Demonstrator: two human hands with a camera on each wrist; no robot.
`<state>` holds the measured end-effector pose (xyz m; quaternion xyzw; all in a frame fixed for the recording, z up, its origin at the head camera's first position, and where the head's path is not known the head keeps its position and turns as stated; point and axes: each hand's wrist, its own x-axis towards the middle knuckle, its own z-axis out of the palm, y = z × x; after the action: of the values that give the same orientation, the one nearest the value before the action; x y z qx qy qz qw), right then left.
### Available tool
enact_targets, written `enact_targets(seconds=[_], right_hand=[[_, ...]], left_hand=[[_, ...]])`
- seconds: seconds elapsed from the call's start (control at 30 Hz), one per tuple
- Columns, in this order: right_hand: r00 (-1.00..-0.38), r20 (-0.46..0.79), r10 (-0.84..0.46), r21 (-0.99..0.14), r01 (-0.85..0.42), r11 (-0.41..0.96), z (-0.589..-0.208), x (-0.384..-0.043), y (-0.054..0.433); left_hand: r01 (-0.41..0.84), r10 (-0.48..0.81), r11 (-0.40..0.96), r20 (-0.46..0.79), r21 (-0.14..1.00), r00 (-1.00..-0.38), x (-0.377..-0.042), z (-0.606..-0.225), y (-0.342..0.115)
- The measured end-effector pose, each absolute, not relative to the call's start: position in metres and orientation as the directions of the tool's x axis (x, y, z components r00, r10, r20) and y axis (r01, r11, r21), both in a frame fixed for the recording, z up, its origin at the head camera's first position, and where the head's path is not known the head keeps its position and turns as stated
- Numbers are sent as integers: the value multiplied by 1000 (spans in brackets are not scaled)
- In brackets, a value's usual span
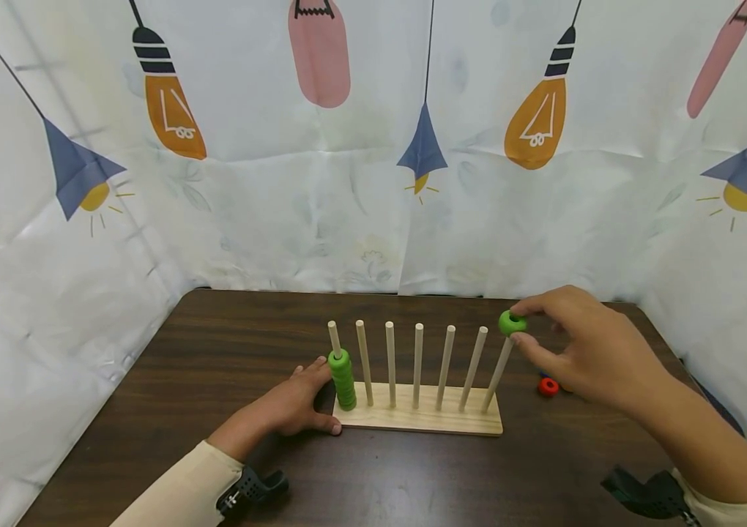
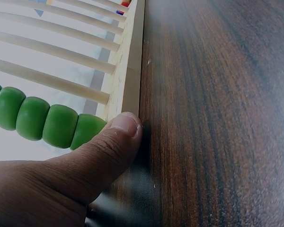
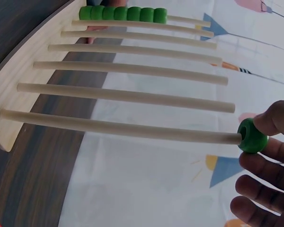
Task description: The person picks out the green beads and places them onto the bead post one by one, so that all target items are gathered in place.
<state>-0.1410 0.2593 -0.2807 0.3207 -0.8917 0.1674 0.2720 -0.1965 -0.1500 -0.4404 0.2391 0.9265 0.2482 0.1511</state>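
A wooden peg stand (image 1: 416, 419) with several upright pegs is on the table. Its leftmost peg carries a stack of green beads (image 1: 342, 380). My left hand (image 1: 301, 402) grips the stand's left end; in the left wrist view the thumb (image 2: 125, 125) presses the base's front corner, beside the lowest bead. At the top of the rightmost peg (image 3: 123, 127), my right hand (image 1: 584, 348) pinches a single green bead (image 3: 252, 136) between thumb and fingers. The bead's hole faces the peg tip, right at it; whether the tip has entered is hard to tell. The pegs between are bare.
On the dark wooden table (image 1: 228, 351), a red bead (image 1: 548, 386) lies right of the stand, with a bit of blue behind it, partly hidden by my right hand. A printed white sheet (image 1: 268, 219) hangs behind and at both sides of the table.
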Motion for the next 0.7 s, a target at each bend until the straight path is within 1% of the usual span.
enact_targets(seconds=[0.37, 0.7], right_hand=[[-645, 591, -484, -124, -666, 736, -280, -143, 250], [-680, 561, -472, -160, -649, 744, -278, -142, 240]], left_hand=[[360, 511, 766, -165, 533, -843, -196, -442, -150], [362, 514, 765, -165, 533, -842, -196, -441, -150]])
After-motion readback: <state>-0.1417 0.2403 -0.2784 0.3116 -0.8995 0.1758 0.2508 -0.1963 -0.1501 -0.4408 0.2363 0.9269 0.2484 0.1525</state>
